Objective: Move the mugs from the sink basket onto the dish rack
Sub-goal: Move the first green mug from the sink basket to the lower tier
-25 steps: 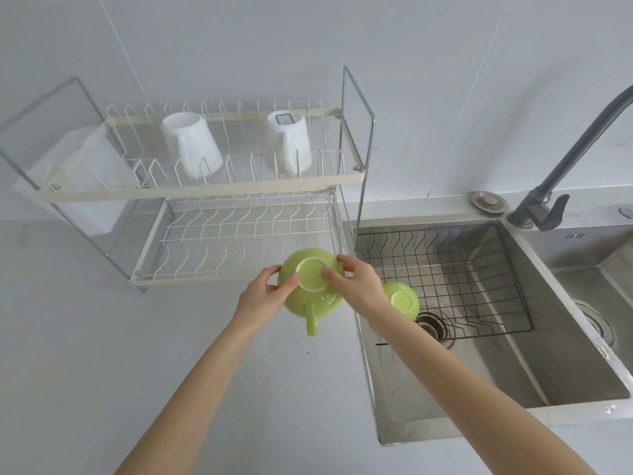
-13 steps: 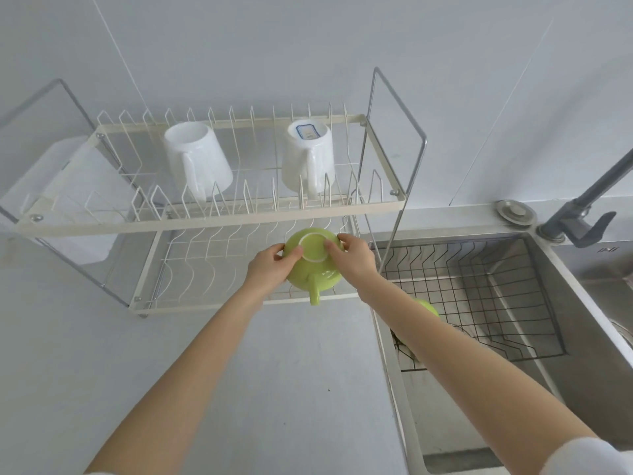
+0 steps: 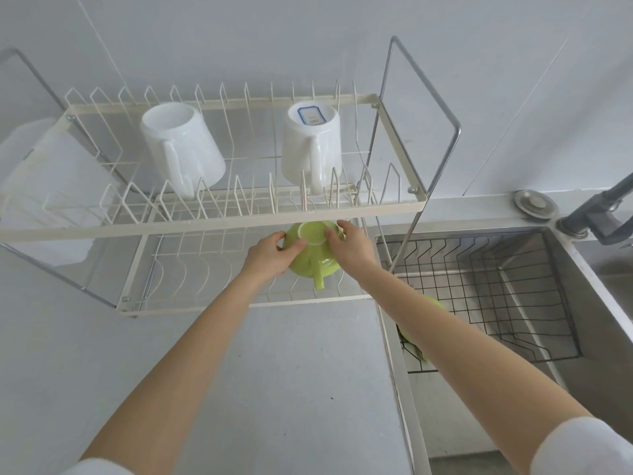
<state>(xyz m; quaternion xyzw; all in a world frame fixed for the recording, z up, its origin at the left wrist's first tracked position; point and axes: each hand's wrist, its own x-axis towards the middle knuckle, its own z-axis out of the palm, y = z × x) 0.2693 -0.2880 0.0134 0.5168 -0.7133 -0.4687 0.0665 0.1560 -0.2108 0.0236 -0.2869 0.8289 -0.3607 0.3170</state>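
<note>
Head view: both hands' fingers (image 3: 297,246) clasp an inverted green mug (image 3: 313,250) inside the dish rack's (image 3: 219,222) lower tier.

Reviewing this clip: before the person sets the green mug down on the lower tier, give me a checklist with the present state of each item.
1. Both hands on the mug: left hand and right hand grip the green mug from either side. Ok.
2. Mug upside down for draining: base faces up. Ok.
3. Mug under the upper tier, over the lower tier: ok.
4. Mug resting on the wires: cannot tell.
5. Landing spot free: bare wires around it. Ok.
6. Sink basket emptied: another green item remains. Not ok.
</note>
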